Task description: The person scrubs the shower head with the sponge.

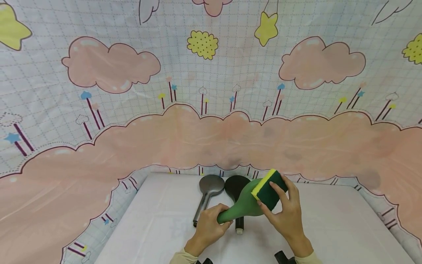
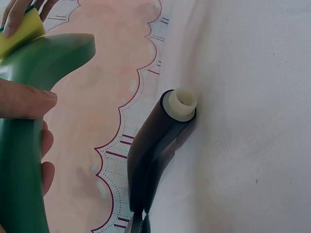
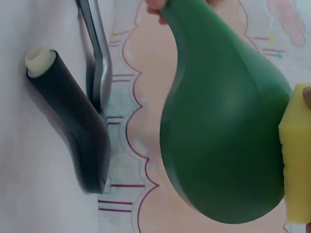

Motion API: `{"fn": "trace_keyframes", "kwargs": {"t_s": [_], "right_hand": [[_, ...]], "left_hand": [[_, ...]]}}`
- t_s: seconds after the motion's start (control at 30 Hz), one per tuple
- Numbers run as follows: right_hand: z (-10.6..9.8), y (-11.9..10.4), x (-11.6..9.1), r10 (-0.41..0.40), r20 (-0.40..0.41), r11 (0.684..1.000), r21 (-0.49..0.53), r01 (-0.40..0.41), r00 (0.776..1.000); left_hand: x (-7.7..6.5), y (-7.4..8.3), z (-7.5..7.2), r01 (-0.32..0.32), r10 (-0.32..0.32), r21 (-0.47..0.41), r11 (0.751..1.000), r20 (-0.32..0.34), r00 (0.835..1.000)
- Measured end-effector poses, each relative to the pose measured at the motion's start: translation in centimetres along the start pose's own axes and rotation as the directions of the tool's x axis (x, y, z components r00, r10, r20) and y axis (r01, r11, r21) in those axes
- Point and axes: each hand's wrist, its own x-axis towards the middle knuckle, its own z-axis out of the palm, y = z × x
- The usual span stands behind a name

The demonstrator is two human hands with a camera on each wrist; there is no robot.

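My left hand (image 1: 211,225) grips the handle of a green shower head (image 1: 245,201), raised over the white table with its round head toward the right. In the left wrist view my thumb lies across the green handle (image 2: 22,160). My right hand (image 1: 288,216) holds a sponge (image 1: 271,194) with a dark green scouring side and a yellow side. The right wrist view has the yellow side of the sponge (image 3: 299,155) against the broad round head of the green shower head (image 3: 223,126). The scouring side faces my right palm.
Behind the hands, a grey shower head (image 1: 211,184) and a black shower head (image 1: 234,183) lie side by side on the white table (image 1: 158,205). The black one's handle ends in a pale connector (image 3: 40,60). A cartoon-patterned cloth (image 1: 211,139) hangs behind the table.
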Motion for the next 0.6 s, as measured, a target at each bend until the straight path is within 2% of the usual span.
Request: {"fn": "trace_keyframes", "kwargs": {"t_s": [0.23, 0.37, 0.6], "right_hand": [[-0.2, 0.2, 0.0, 0.044, 0.015, 0.999, 0.010, -0.044, 0.999], [0.4, -0.3, -0.2, -0.006, 0.016, 1.000, 0.014, 0.006, 1.000], [1.4, -1.5, -0.6, -0.102, 0.024, 0.994, 0.030, 0.101, 0.995]], "left_hand": [[-0.1, 0.2, 0.0, 0.032, -0.031, -0.022, 0.999, 0.019, 0.999], [-0.1, 0.4, -0.1, 0.089, -0.087, -0.073, 0.993, 0.025, 0.996], [0.1, 0.5, -0.2, 0.182, -0.181, -0.169, 0.969, 0.021, 0.983]]}}
